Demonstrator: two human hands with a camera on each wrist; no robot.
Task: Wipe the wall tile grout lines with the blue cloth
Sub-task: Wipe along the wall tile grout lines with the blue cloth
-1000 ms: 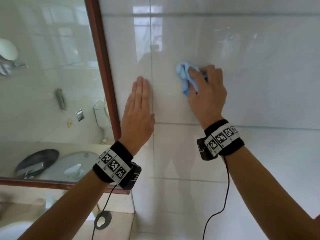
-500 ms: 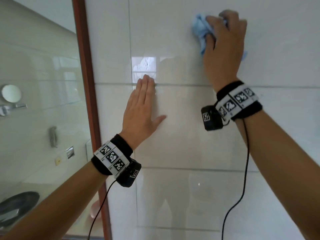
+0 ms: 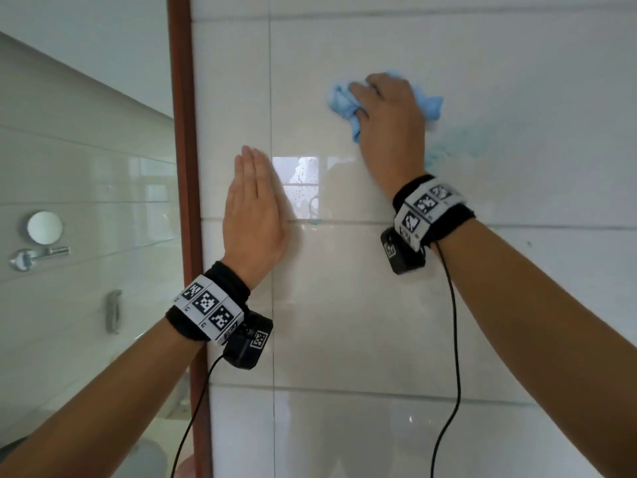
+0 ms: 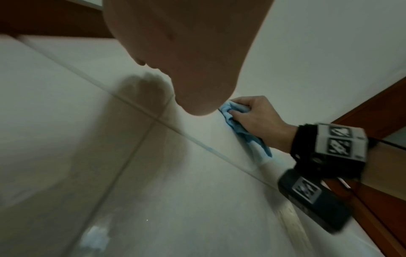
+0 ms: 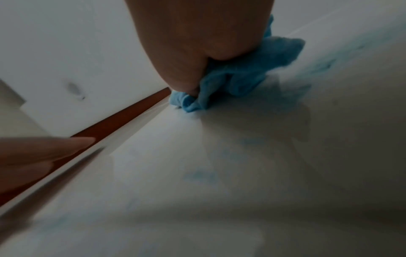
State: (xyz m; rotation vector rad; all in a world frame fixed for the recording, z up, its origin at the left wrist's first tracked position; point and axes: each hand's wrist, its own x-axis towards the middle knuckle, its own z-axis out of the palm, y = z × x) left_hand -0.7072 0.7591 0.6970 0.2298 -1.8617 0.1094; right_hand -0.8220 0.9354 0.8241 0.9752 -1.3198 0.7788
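A crumpled blue cloth [image 3: 341,101] is pressed against the glossy white wall tile [image 3: 517,81], gripped in my right hand [image 3: 386,108]; the same cloth [image 5: 237,78] bulges out from under the fingers in the right wrist view. It sits in the middle of a tile, right of the vertical grout line [image 3: 271,98] and above the horizontal grout line [image 3: 344,223]. My left hand [image 3: 253,205] lies flat on the wall, fingers straight and together, across the horizontal line. The left wrist view shows the right hand [image 4: 252,116] holding the cloth [image 4: 241,132].
A reddish-brown wooden frame [image 3: 182,167] runs vertically left of the left hand, with a mirror [image 3: 86,201] beyond it. Faint blue smears [image 3: 458,139] mark the tile right of the cloth. Cables [image 3: 451,339] hang from both wrist cameras.
My right hand with the cloth went up the wall and has come back down a little and leftward. The view tilted upward. My left hand stays flat on the wall.
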